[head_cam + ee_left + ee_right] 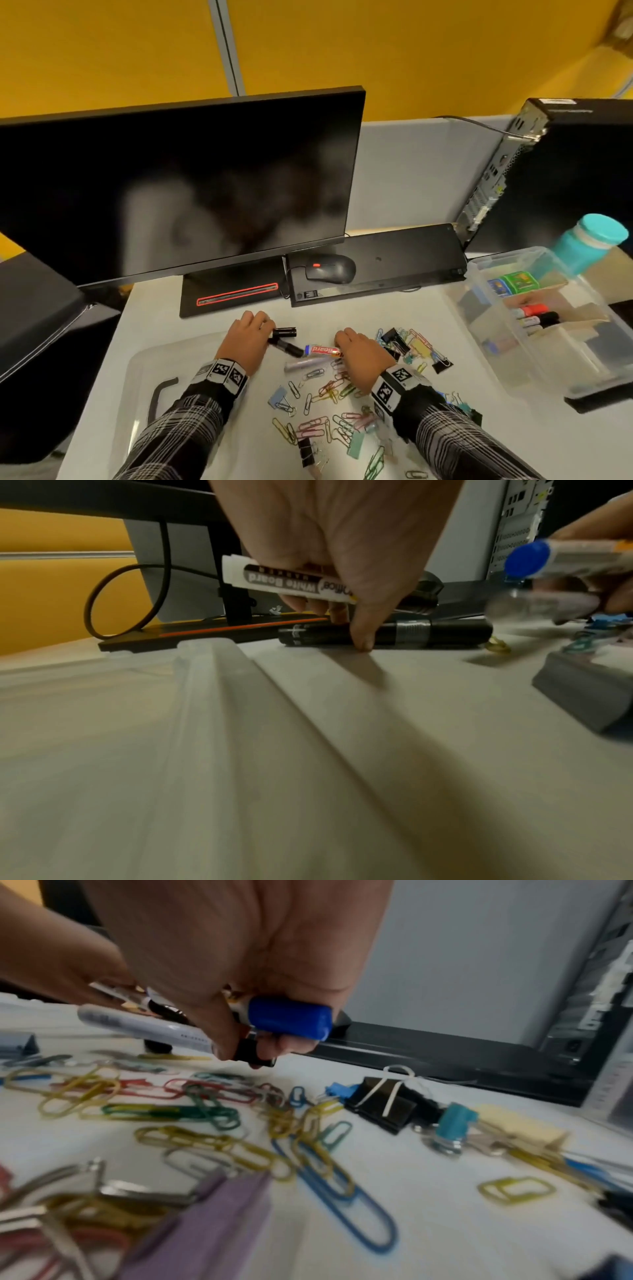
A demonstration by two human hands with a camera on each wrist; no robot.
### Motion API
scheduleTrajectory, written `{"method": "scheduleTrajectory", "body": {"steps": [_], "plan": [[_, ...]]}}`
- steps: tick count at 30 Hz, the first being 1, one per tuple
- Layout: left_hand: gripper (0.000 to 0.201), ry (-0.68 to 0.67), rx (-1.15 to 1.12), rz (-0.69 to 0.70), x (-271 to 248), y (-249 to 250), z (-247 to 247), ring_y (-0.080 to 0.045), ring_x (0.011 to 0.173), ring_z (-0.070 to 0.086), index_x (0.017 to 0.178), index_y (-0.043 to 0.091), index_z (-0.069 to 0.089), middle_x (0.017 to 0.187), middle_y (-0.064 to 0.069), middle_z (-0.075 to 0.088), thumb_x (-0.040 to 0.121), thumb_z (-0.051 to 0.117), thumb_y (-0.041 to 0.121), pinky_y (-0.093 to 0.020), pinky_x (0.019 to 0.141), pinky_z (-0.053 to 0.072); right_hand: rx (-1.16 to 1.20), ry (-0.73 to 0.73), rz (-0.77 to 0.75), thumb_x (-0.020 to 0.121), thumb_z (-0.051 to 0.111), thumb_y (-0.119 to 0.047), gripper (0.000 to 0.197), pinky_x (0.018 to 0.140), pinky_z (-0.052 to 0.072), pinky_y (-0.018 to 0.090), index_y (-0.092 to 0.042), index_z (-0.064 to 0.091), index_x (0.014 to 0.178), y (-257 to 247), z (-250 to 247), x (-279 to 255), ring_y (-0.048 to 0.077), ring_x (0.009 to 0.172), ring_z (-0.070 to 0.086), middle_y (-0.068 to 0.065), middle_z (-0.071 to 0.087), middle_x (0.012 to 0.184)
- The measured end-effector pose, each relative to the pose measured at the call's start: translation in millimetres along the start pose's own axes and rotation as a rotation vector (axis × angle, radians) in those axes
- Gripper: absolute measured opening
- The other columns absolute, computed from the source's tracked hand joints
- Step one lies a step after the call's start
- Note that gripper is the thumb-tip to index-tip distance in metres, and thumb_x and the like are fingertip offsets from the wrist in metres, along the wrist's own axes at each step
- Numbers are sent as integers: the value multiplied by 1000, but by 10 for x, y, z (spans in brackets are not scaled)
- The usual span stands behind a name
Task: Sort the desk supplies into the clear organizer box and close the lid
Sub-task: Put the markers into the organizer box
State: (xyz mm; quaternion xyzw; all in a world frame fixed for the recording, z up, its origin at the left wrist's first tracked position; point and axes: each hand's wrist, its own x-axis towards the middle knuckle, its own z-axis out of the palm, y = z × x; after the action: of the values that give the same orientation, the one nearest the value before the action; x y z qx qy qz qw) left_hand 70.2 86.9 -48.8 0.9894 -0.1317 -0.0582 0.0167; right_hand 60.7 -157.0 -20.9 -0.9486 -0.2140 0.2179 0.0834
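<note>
White desk (445, 342) (yellow wall (102, 51) behind).

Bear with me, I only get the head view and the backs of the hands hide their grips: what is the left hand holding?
Observer: The left hand grips a white whiteboard marker across its fingers.
Operator: And the black marker beside it?
Observer: That black marker lies on the desk, with the thumb tip against its side.
Operator: Is the right hand holding one marker?
Observer: No. The right hand grips a blue-capped marker and a pale grey one together.
</note>
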Motion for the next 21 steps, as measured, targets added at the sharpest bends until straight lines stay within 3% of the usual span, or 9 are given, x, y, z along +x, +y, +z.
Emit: {"method": "scheduleTrajectory", "body": {"steps": [7, 11, 14, 17, 21], "plan": [[26, 116, -84, -41, -18, 106, -89, -24, 99, 51, 113, 19, 58, 115, -1, 60, 88, 60, 23, -35, 83, 46, 205, 216, 52, 85, 59, -10, 36, 79, 43, 33, -16, 43, 117, 461, -462, -364, 25, 100, 53, 6, 50, 117], [27, 152, -138, -62, 20, 413, -144, -23, 101, 47, 119, 19, 55, 114, 1, 59, 93, 51, 24, -34, 87, 44, 115, 378, 96, 90, 52, -5, 28, 73, 35, 28, -13, 46, 116, 938, -941, -705, 27, 101, 53, 8, 52, 117], [28, 191, -202, -70, 59, 774, -221, -22, 102, 46, 121, 19, 53, 112, 2, 59, 95, 47, 27, -33, 88, 43, 64, 443, 190, 89, 51, -6, 35, 83, 41, 34, -15, 47, 123, 1458, -1277, -1048, 29, 107, 53, 8, 52, 122], [28, 213, -246, -73, 109, 1162, -291, -21, 102, 46, 121, 17, 53, 112, 1, 59, 96, 46, 27, -32, 86, 41, 8, 399, 313, 88, 56, -12, 44, 96, 42, 38, -16, 47, 131, 2033, -1483, -1403, 29, 115, 52, 9, 52, 128], [28, 185, -316, -60, 176, 1579, -291, -21, 101, 45, 121, 18, 52, 112, 1, 59, 98, 41, 29, -33, 86, 41, -113, 213, 468, 88, 56, -25, 38, 87, 48, 39, -21, 48, 125, 2598, -1518, -1645, 29, 104, 57, 7, 54, 115]]}}
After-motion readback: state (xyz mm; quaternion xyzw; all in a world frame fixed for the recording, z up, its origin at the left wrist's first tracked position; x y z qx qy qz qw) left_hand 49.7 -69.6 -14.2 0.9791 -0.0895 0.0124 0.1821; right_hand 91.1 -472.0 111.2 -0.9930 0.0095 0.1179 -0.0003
